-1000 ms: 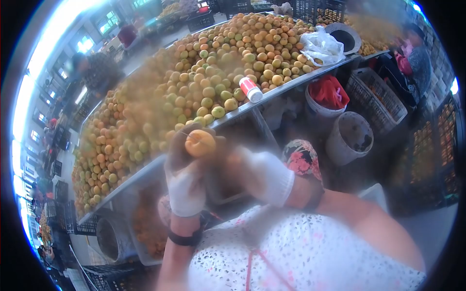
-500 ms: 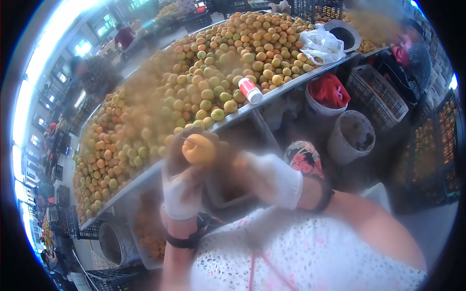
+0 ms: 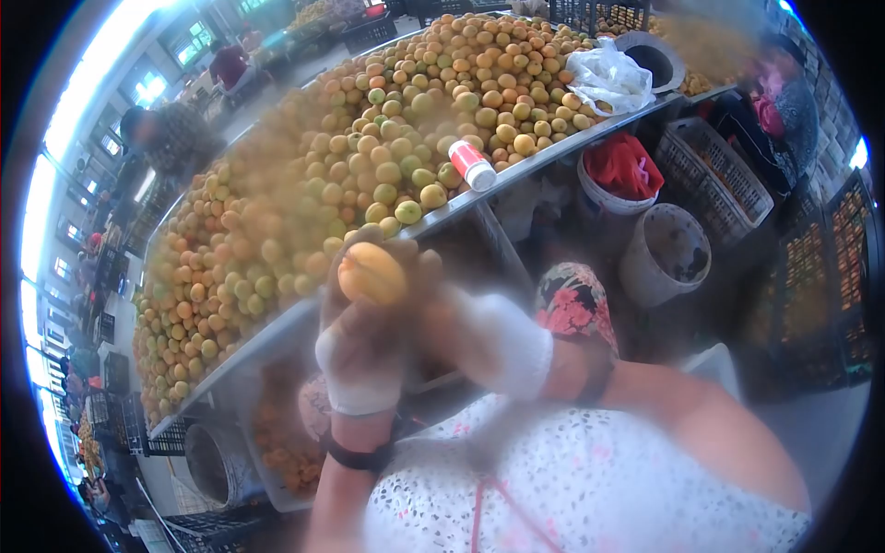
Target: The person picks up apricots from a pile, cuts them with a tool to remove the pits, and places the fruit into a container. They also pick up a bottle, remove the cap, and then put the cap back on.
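Observation:
A yellow-orange fruit (image 3: 371, 274) is held in my left hand (image 3: 358, 318), which wears a white glove stained brown and has its fingers wrapped round the fruit. Close against its right side is my right hand (image 3: 442, 313), gloved too; lens smears blur its fingers, and what they hold cannot be made out. A dark line runs across the fruit's upper face. Just beyond both hands lies the heap of similar fruits (image 3: 396, 170) on a metal-edged table (image 3: 535, 164). A red and white bottle (image 3: 472, 166) lies on the heap near that edge.
White plastic bag (image 3: 608, 78) and a round grey container (image 3: 653, 63) sit at the table's right end. Below are a bucket with a red bag (image 3: 622, 170), a white bucket (image 3: 666, 253) and a crate (image 3: 719, 175). A person (image 3: 784, 111) sits at right. Another bucket (image 3: 217, 461) stands lower left.
The fruit has turned and shows a more oval side with a dark line. My right hand has moved left, closer to my left hand and the fruit.

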A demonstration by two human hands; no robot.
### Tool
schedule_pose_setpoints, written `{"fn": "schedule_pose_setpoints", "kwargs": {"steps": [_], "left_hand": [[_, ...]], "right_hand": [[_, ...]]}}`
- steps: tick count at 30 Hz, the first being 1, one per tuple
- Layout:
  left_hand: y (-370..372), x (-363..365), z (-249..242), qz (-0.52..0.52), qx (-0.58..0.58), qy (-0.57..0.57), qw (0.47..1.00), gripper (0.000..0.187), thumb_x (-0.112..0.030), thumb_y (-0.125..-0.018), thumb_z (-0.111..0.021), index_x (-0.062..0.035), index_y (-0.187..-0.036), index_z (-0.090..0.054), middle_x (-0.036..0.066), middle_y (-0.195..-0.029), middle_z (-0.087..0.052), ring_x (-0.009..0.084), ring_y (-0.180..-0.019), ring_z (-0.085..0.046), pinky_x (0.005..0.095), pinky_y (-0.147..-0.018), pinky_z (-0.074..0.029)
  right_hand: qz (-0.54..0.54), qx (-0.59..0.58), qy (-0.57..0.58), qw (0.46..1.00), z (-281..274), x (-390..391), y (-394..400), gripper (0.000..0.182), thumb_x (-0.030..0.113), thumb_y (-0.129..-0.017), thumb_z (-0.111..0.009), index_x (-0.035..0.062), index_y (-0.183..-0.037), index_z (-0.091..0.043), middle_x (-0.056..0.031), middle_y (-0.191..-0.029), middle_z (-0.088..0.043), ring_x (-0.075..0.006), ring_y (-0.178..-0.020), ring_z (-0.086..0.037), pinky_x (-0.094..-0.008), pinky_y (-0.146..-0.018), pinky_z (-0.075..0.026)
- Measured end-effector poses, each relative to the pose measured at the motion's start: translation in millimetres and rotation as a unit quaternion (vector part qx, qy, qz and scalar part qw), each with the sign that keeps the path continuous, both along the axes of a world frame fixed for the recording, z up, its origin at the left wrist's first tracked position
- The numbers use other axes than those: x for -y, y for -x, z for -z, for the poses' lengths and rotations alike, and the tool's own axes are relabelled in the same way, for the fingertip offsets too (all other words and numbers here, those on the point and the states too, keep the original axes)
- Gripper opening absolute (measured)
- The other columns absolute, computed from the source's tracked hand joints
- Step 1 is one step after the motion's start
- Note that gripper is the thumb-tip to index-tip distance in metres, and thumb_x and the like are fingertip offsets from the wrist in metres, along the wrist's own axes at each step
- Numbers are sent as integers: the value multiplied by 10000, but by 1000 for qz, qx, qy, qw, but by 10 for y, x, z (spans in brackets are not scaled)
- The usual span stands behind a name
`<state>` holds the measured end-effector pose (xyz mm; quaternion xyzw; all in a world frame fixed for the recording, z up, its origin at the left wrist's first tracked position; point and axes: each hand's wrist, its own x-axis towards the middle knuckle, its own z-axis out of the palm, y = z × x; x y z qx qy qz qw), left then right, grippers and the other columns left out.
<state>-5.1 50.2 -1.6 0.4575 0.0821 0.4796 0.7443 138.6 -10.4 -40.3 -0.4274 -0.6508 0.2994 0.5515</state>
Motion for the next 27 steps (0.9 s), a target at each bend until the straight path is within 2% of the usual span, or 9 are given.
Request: {"fn": "schedule_pose_setpoints", "kwargs": {"steps": [6,8,11,13,15,17,19,23,27], "left_hand": [[-168,83,50,28,76,72,994,613,-387,-1019,-532,-4,-1473,-379,199,-1419,-517,334,-1330,-479,475,-1140,-358],[-151,121,12,-106,-112,-33,988,613,-403,-1034,-506,-3,-1476,-366,173,-1380,-550,282,-1274,-526,424,-1105,-387],[-128,136,-62,-157,-173,-113,966,588,-424,-1044,-478,10,-1432,-395,157,-1321,-583,240,-1212,-560,387,-1067,-409],[-205,215,-90,-167,-162,-73,970,637,-516,-1015,-496,16,-1361,-445,156,-1269,-602,242,-1152,-586,388,-1039,-430],[-233,258,-80,-97,-117,100,983,700,-589,-978,-522,12,-1331,-465,167,-1268,-602,249,-1126,-591,387,-1024,-436],[-226,248,-57,-102,-119,93,983,726,-623,-964,-517,17,-1306,-490,165,-1220,-628,252,-1097,-598,387,-1025,-433],[-185,239,-36,-120,-118,15,986,691,-608,-973,-516,18,-1265,-521,156,-1144,-653,251,-1076,-606,381,-1031,-430],[-214,187,-63,-198,-196,-90,956,672,-600,-978,-516,11,-1260,-523,134,-1129,-650,235,-1036,-620,363,-986,-463],[-273,186,39,-112,-146,79,980,642,-599,-981,-509,-12,-1240,-538,95,-1099,-645,183,-935,-626,305,-810,-505]], "right_hand": [[39,-15,-21,999,190,-109,48,273,261,-991,-577,2,-1057,-523,-230,-690,-622,-430,-662,-639,-485,-540,-481],[50,0,-21,998,213,-125,48,272,262,-993,-573,1,-1048,-521,-230,-689,-623,-429,-661,-639,-487,-537,-480],[73,23,-18,997,233,-142,46,272,264,-996,-568,-1,-1033,-520,-230,-689,-625,-426,-658,-640,-490,-533,-480],[83,41,-14,996,228,-144,47,273,265,-998,-564,-3,-1024,-518,-230,-688,-627,-425,-657,-640,-493,-531,-479],[108,126,-49,985,151,-91,10,269,262,-995,-568,-1,-1028,-520,-228,-687,-627,-425,-657,-641,-492,-533,-480],[131,209,-80,966,15,-10,-29,266,259,-993,-571,0,-1032,-521,-226,-685,-628,-424,-657,-641,-492,-536,-482],[105,75,-46,991,-100,85,-60,268,252,-989,-576,-2,-1059,-527,-220,-692,-635,-421,-658,-644,-490,-543,-488],[99,124,-24,987,-83,85,-102,281,244,-989,-575,-7,-1107,-530,-217,-701,-641,-417,-661,-648,-489,-549,-492],[150,174,-40,972,114,-36,-43,271,246,-985,-579,7,-1102,-529,-215,-702,-641,-413,-662,-651,-494,-552,-493]]}}
